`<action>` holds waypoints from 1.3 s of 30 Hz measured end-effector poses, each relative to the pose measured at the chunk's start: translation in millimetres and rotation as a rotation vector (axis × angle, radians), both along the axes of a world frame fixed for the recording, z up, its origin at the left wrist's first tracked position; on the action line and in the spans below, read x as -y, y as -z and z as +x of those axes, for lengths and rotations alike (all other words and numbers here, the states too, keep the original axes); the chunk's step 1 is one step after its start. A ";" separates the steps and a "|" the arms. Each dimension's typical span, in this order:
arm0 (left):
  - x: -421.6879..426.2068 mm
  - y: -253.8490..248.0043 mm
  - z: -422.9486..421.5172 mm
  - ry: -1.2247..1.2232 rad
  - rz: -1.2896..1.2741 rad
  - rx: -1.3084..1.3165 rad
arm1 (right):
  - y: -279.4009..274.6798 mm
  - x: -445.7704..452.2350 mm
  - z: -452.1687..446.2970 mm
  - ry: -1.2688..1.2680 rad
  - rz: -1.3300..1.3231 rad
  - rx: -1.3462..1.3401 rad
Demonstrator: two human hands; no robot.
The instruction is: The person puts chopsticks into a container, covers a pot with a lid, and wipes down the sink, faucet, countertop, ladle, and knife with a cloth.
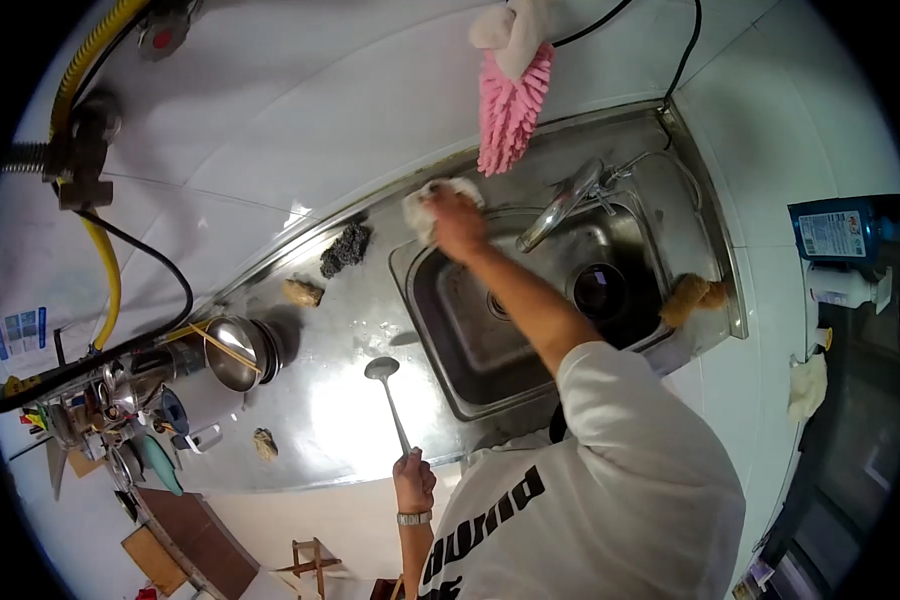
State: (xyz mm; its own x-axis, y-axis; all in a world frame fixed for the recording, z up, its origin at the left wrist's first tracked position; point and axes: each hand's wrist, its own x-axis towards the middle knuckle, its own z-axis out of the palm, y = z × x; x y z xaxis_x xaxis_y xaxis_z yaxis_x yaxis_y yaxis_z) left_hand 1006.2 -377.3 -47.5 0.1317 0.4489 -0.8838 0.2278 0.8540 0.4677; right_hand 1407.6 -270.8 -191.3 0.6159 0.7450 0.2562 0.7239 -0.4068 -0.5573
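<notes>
Head view shows work apparently midway: left hand [415, 485] grips ladle [392, 402], lower centre, not yet put down; right hand [457, 224] touches white cloth [417, 213], upper centre, grip unclear.

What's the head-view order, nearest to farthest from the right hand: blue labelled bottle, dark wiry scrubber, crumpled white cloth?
1. Crumpled white cloth, under the right hand.
2. Dark wiry scrubber, to its left.
3. Blue labelled bottle, far right.

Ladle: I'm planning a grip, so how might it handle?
The ladle is probably stiff: it looks metallic. It may feel head-heavy, its scoop being far from the left hand, and could twist there, being slim.
</notes>
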 end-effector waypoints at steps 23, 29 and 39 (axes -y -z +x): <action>18.8 -6.2 -35.5 -0.173 -0.043 0.028 | -14.4 38.5 -225.4 -0.750 -0.272 -0.076; 29.0 -0.9 -60.9 -0.279 -0.039 0.072 | -11.2 -0.9 -243.1 -0.907 -0.266 0.114; 37.0 3.7 -87.1 -0.373 -0.022 0.067 | 7.6 54.9 -245.0 -0.837 -0.290 0.144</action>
State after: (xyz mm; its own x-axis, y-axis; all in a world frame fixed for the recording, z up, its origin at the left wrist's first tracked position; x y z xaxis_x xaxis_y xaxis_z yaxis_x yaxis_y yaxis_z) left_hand 919.1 -414.4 -51.2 0.0208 0.4578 -0.8888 -0.1315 0.8825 0.4515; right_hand 1162.6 -325.7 -198.8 -0.1819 0.9831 0.0207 0.9015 0.1751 -0.3958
